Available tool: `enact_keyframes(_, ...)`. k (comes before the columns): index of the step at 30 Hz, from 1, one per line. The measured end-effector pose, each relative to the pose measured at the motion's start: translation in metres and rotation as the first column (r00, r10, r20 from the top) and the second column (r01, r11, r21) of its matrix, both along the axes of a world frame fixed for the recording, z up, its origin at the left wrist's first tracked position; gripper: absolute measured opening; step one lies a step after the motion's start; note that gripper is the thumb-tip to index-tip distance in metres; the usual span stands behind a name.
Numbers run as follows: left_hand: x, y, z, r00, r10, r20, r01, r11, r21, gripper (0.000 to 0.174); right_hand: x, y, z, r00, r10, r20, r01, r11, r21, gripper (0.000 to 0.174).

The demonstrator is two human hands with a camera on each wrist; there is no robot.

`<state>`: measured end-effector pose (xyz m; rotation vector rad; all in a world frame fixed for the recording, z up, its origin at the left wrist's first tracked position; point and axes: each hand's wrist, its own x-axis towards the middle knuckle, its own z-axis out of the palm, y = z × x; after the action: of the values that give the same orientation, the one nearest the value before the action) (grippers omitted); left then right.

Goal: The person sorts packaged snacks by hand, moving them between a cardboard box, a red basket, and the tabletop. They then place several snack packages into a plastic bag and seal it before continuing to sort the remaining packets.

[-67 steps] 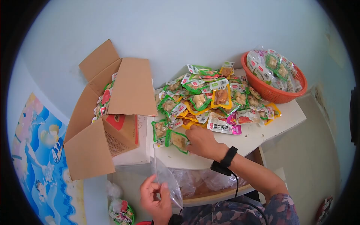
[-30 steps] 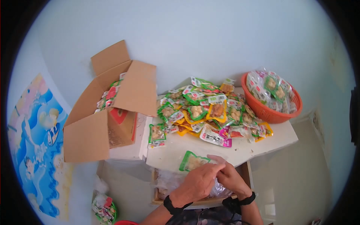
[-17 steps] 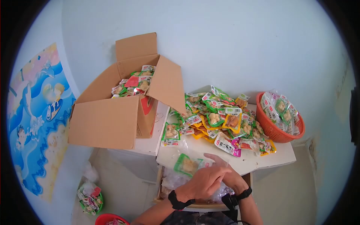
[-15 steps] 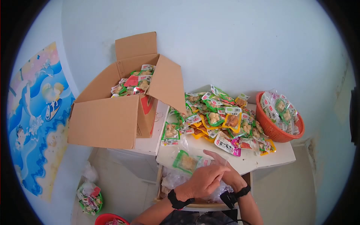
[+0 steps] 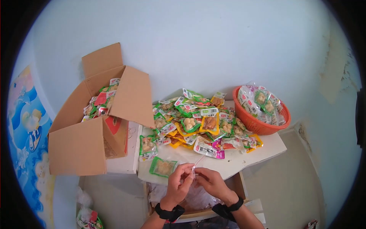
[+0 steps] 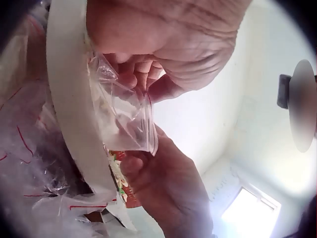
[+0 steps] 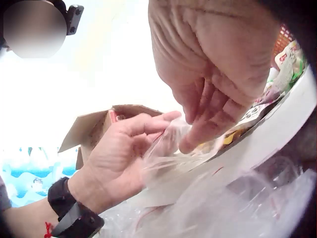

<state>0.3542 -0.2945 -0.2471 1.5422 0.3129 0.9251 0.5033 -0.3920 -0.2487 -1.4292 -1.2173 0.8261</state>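
Note:
Both hands meet over the front edge of the white table (image 5: 263, 154), pinching a clear zip bag (image 6: 131, 121) by its red-lined mouth. My left hand (image 5: 178, 185) grips one side of the bag with thumb and fingers. Opposite it, my right hand (image 5: 213, 184) pinches the other side, its fingertips close to the left ones. In the right wrist view, the clear film (image 7: 171, 144) stretches between the two hands. A green-edged snack packet (image 5: 163, 167) shows just left of my left hand, with clear film around it.
Behind the hands lies a heap of snack packets (image 5: 190, 124). An orange basket (image 5: 253, 124) of bagged packets stands at the right. At the left is an open cardboard box (image 5: 76, 145) holding more packets. Below the table edge, an open drawer (image 5: 240, 185) holds clear bags (image 5: 202, 198).
The right hand picked the green packet from the heap's edge and brought it to the bag in the left hand. The hands, crossed half a second ago, now pinch the bag's mouth side by side.

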Motion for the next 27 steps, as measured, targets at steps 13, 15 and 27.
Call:
enact_keyframes(13, 0.008, 0.013, -0.013, 0.993, -0.026, -0.115, 0.012, 0.992, -0.124, 0.035, 0.159, 0.012, 0.037, 0.765, -0.53, 0.366, 0.499, 0.847, 0.183, 0.017)
enact_keyframes(15, 0.007, 0.014, -0.019, 0.994, -0.042, -0.098, 0.031, 0.993, -0.118, 0.035, 0.178, 0.024, 0.042, 0.56, -0.594, 0.578, 0.511, 0.796, 0.324, 0.016)
enact_keyframes(27, 0.008, 0.017, -0.027, 0.995, -0.023, -0.1, 0.015, 0.997, -0.078, 0.036, 0.223, 0.106, 0.064, 0.443, -0.271, 0.855, 0.431, 0.9, 0.062, 0.051)
